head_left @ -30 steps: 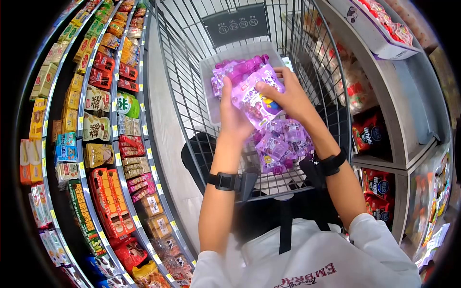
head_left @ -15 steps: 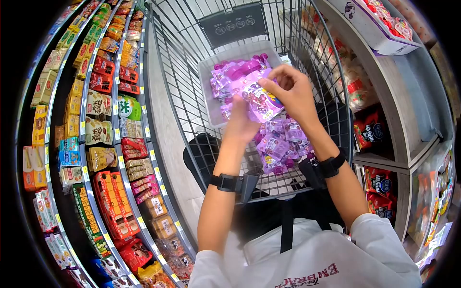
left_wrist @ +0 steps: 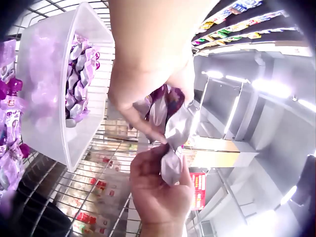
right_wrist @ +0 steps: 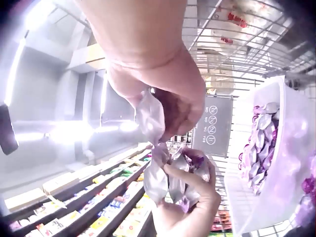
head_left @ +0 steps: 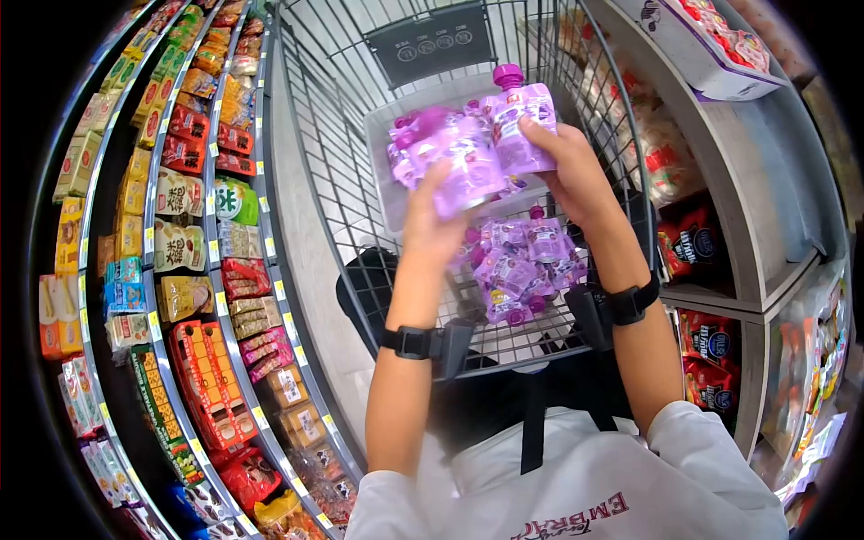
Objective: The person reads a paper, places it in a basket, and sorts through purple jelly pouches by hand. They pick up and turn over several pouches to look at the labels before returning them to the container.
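Note:
My right hand [head_left: 576,171] pinches a purple spouted pouch [head_left: 526,121] upright by its lower part, its magenta cap on top. To the left, my left hand [head_left: 427,220] grips several matching pouches [head_left: 463,166], blurred in the head view. In the right wrist view, my left hand [right_wrist: 197,207] has fingers curled round the stacked silvery-edged pouches [right_wrist: 177,182]. Both hands are above a translucent plastic bin [head_left: 382,202] with more purple pouches [head_left: 405,144] inside. A pile of the same pouches [head_left: 513,270] lies on the cart floor, nearer my body.
The wire shopping cart [head_left: 333,171] surrounds the bin, and a dark sign panel [head_left: 432,45] hangs at its far end. Snack shelves [head_left: 216,297] line the left side. On the right stands a grey shelf unit [head_left: 738,198] with red bags [head_left: 706,333].
My right hand has moved right and drawn one pouch away from those in my left hand, turning its cap upward. My left hand has moved slightly left with the other pouches.

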Tool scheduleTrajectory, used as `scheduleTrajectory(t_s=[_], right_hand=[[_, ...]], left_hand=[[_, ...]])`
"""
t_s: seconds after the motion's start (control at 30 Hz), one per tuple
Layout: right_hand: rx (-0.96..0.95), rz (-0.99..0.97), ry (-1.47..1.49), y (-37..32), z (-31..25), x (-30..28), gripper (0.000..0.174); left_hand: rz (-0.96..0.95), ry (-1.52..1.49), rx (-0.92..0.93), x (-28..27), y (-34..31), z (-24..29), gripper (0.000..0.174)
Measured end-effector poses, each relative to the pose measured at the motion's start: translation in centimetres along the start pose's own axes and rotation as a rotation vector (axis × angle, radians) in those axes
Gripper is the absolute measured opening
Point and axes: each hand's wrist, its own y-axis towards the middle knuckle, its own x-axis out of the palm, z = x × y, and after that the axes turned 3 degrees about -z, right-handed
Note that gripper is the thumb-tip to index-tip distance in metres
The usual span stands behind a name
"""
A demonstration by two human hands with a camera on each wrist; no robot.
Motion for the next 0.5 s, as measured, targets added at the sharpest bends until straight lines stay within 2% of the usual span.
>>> scheduleTrajectory(t_s=[0.03,0.17,0.27,0.3,0.5], right_hand=[[-0.056,-0.003,0.120,-0.4,-0.8,0.2,0.024],[-0.062,-0.068,0.273,-0.3,-0.9,-1.2,0.024],[-0.110,-0.124,0.211,-1.1,-1.8,0.2,0.025],[-0.109,-0.121,0.213,-1.1,-1.6,0.2,0.025],[-0.138,-0.252,0.160,-1.2,-1.5,0.4,0.030]], left_hand=[[0.023,-0.023,0.008,0.1,-0.1,0.3,0.050],[-0.079,-0.132,0.096,-0.6,0.4,0.7,0.057],[-0.117,-0.140,0.098,-1.0,0.6,0.8,0.055],[-0.069,-0.127,0.105,-0.9,0.5,0.6,0.054],[-0.066,-0.099,0.130,-0.6,0.5,0.5,0.055]])
